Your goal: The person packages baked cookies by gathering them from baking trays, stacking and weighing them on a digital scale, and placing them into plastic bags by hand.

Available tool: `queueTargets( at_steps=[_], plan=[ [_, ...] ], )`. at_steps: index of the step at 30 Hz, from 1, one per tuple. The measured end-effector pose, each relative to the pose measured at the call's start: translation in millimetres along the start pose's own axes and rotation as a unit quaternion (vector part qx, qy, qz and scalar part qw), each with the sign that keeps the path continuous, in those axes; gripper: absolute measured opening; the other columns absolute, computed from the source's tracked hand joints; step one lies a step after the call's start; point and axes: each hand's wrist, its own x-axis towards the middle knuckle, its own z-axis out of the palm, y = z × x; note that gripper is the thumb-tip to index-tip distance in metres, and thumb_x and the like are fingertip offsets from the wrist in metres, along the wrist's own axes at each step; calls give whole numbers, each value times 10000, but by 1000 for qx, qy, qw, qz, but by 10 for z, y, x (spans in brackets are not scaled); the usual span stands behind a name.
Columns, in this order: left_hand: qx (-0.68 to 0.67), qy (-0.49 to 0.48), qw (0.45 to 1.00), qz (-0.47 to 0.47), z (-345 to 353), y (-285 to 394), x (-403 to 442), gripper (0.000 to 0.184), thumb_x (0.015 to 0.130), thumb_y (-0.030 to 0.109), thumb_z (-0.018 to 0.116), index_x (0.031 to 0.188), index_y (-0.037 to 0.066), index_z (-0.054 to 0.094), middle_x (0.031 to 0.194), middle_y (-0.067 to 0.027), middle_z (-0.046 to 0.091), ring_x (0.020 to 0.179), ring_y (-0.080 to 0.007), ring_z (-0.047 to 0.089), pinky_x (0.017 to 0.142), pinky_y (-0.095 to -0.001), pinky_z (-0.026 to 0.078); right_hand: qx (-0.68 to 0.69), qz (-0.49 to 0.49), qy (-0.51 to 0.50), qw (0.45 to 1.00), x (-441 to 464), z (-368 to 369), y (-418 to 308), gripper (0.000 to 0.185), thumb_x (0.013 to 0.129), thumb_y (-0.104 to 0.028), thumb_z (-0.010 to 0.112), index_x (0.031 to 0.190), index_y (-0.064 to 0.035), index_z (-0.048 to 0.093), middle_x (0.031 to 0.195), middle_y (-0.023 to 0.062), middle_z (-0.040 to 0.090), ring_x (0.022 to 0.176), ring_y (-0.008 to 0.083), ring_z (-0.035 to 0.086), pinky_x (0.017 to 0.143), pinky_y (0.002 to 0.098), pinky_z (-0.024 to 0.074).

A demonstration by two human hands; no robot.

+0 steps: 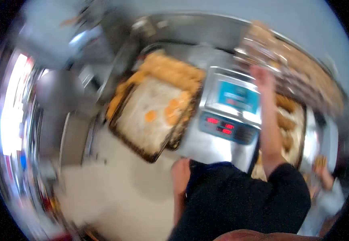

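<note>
My right arm stretches forward past a digital scale [228, 128], and my right hand [264, 78] is at the edge of some clear, shiny plastic packaging [259, 56]. Motion smears its fingers, so whether they grip the plastic is unclear. The scale has red lit digits and a blue label on its steel platform. Low beside my body hangs my left hand [181, 174], its fingers blurred and partly hidden; I make out nothing in it. The nearest things to it are the steel counter's front edge and a dark-rimmed tray [138, 124].
Several round orange-yellow pieces [172, 110] lie on the left tray, with rows of similar golden food [170, 70] behind. Another tray [302, 136] on the right holds long browned pieces. Brown packs [309, 66] line the back wall. Another person's hand [323, 172] shows at far right.
</note>
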Motion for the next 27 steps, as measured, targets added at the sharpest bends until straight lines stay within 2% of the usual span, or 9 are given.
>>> queueTargets(
  at_steps=[1, 2, 3, 4, 6, 8, 11, 18, 27],
  plan=[
    [-7, -43, 998, 47, 70, -36, -29, 195, 1024, 190, 617, 952, 35, 711, 931, -169, 720, 857, -392, 664, 766, -483, 524, 80, 109, 64, 989, -203, 140, -154, 198, 1002, -41, 610, 1157, 76, 655, 1160, 178, 708, 1005, 209, 692, 916, 297, 598],
    [-27, -24, 999, -2, 142, -103, -108, 206, 1028, 204, 617, 956, 38, 715, 920, -164, 720, 857, -385, 667, 762, -471, 525, 217, 136, 46, 966, -248, -85, 572, 178, 1025, -76, 601, 1084, 78, 669, 1063, 167, 713, 930, 215, 706, 884, 319, 614],
    [-40, 3, 997, -65, 171, -165, -176, 216, 1031, 218, 618, 960, 41, 719, 908, -160, 720, 857, -377, 670, 758, -460, 526, 418, 254, 72, 869, -476, -17, 469, 172, 1036, -79, 595, 1066, 83, 647, 1006, 159, 713, 857, 230, 712, 813, 332, 629],
    [-36, -14, 998, -47, 215, -232, -197, 216, 1031, 218, 618, 960, 41, 719, 908, -160, 720, 857, -377, 670, 758, -460, 526, 446, 317, 192, 815, -730, 203, 279, 169, 1049, -102, 595, 1062, 63, 630, 986, 143, 714, 836, 222, 709, 755, 330, 628],
    [-59, 5, 998, -36, 273, -317, -300, 211, 1059, 181, 618, 962, 2, 677, 871, -171, 726, 823, -249, 746, 745, -339, 573, 393, 376, 170, 822, -1230, 208, 306, 147, 1041, -127, 619, 1063, 18, 626, 967, 118, 708, 816, 196, 698, 721, 301, 618],
    [-62, 2, 997, -51, 250, -218, -328, 189, 1045, 170, 630, 950, 14, 681, 862, -148, 724, 816, -278, 731, 738, -370, 568, 365, 425, 173, 810, -1636, 207, 343, 117, 1024, -121, 633, 1062, -10, 639, 958, 88, 709, 806, 185, 691, 713, 321, 595],
    [42, -32, 997, 52, 182, -138, -303, 161, 1018, 152, 645, 932, 23, 689, 876, -136, 725, 802, -340, 684, 733, -431, 543, 305, 437, 116, 838, -1944, 181, 278, 101, 1026, -132, 631, 1060, -41, 658, 958, 69, 714, 798, 165, 684, 698, 303, 572],
    [70, -54, 995, 37, 108, 196, -366, 128, 991, 157, 684, 982, 36, 726, 897, -144, 736, 819, -363, 680, 743, -433, 544, 196, 450, -37, 871, -2308, 398, 164, 116, 1045, -158, 628, 1097, -60, 661, 982, 58, 717, 813, 142, 683, 707, 279, 549],
    [-95, -17, 995, 29, -50, -382, 886, 156, 969, 122, 717, 1086, 18, 713, 1059, -160, 722, 952, -349, 690, 835, -431, 553, -15, 308, -67, 949, -2055, 977, 481, 117, 1004, -90, 686, 1099, -33, 648, 975, 41, 699, 833, 109, 654, 721, 265, 523]
  ],
)
